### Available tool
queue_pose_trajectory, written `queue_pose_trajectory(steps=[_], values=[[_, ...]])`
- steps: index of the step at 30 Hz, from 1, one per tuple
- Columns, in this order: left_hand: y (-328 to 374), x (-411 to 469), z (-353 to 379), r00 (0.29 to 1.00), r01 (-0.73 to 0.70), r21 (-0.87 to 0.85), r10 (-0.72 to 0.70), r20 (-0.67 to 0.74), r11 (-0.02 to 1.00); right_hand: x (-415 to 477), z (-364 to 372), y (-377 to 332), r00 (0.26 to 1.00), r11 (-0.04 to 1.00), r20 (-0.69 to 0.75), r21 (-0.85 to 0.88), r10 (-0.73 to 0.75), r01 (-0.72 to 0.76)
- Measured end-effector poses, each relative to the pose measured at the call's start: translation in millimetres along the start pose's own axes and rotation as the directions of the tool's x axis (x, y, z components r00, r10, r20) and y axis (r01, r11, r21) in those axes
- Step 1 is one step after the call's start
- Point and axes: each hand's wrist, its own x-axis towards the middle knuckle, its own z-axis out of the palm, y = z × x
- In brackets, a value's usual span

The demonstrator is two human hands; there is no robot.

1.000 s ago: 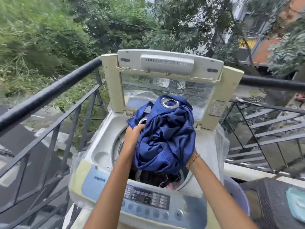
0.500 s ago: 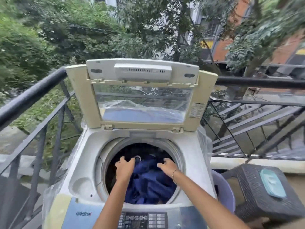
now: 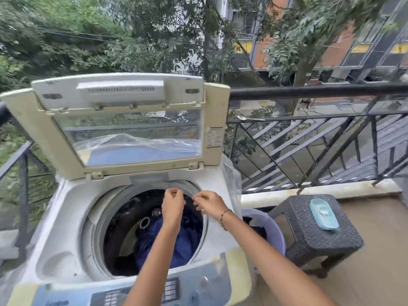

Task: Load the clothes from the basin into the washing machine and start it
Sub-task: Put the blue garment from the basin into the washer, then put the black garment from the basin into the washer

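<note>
Black metal railing (image 3: pixel 23 195) is seen to the left of and behind the washing machine (image 3: pixel 72 206), which is taken as the reference landmark. The machine's lid (image 3: pixel 44 138) is raised upright at its back edge. The round drum (image 3: pixel 123 228) is exposed at the machine's centre, and a dark blue cloth (image 3: pixel 187 246) with metal eyelets is lodged inside it, towards its right side. The left hand (image 3: pixel 173 206) and the right hand (image 3: pixel 207 204) are held close together above the far rim of the drum. The fingers of both are curled inward, and it cannot be told whether anything is pinched between them. A beaded bracelet (image 3: pixel 224 217) is worn on the right wrist. A lavender basin (image 3: pixel 276 230) is placed just beside the machine's right wall, with dark clothes (image 3: pixel 256 230) visible in it. Farther right of the machine, a dark woven stool (image 3: pixel 313 235) is shown, with a pale teal box (image 3: pixel 323 214) resting on top.
</note>
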Motion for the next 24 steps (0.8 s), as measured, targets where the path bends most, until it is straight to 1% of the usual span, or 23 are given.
queue_pose_trajectory(steps=[4,6,10,16,20,24], values=[[7.9,-23.0,48.1,0.998,-0.030,-0.067,0.027,-0.048,0.997,-6.8,-46.5,11.4,0.997,0.997,0.001,0.035,-0.073,0.073],[12.0,-36.9,79.0,0.997,-0.051,-0.107,0.044,-0.068,0.993,-11.2,-77.1,21.1,0.996,0.995,0.012,0.056,-0.085,0.085],[15.1,-59.5,149.5,0.997,-0.062,-0.130,0.056,-0.045,0.990,-13.3,-146.9,47.4,0.995,0.992,-0.001,0.079,-0.102,0.102],[13.9,-93.2,245.8,0.995,-0.074,-0.137,0.081,0.050,0.988,-15.7,-240.0,89.3,0.998,0.994,-0.050,0.108,-0.025,0.031],[6.6,-100.4,283.5,0.994,-0.015,-0.121,0.028,0.104,0.993,-10.1,-277.3,106.2,0.998,0.992,-0.059,0.122,0.024,-0.017],[-4.3,-95.1,304.6,0.989,0.038,-0.077,-0.027,0.146,0.996,1.4,-295.0,123.0,0.992,0.987,-0.091,0.143,0.083,-0.070]])
